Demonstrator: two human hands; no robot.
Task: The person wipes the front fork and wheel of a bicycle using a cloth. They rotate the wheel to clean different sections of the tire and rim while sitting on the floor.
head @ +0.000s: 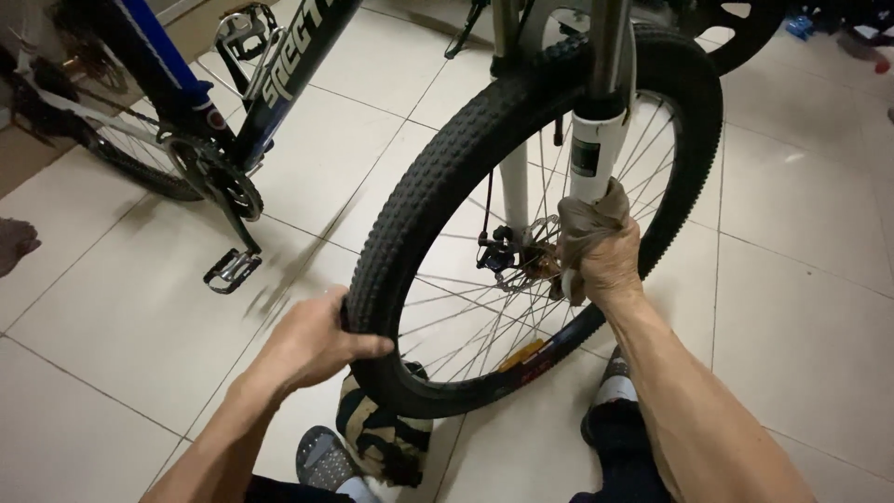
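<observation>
Your left hand (312, 345) grips the upright tyre (438, 177); your right hand (607, 265) presses a rag (587, 219) around the fork leg (596, 140) just beyond it.

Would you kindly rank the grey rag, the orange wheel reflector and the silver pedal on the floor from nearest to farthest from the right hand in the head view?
1. Grey rag: gripped in the right hand against the white fork leg.
2. Orange wheel reflector: just below and left, among the spokes.
3. Silver pedal: far left, on the tiled floor.
</observation>
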